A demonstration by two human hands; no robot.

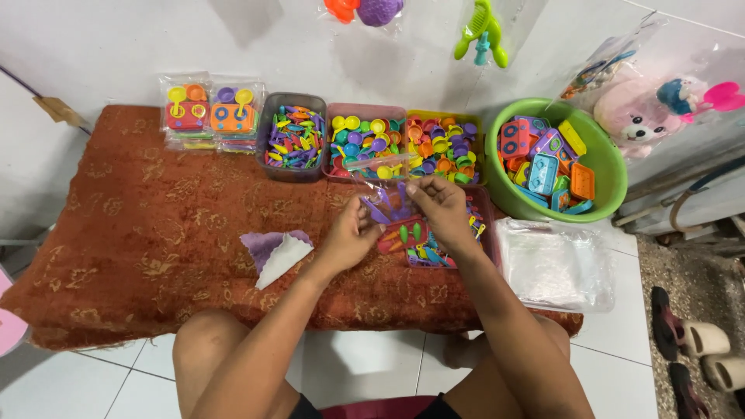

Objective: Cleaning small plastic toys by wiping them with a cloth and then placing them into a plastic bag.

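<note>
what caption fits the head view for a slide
Left hand and right hand hold a clear bag of small purple toy pieces over a red cloth.

This looked like a home used for piecework packing of toys. A low bench under a rust-red patterned cloth stood on white floor tiles, with worn sandals at lower right, bagged toys hanging on the white wall at top, and clear plastic bags stacked at right.

Open cloth on my left — crowded ahead and right.
Trays, green tub and bag stack hem me in; only a purple cloth lies left.
</note>
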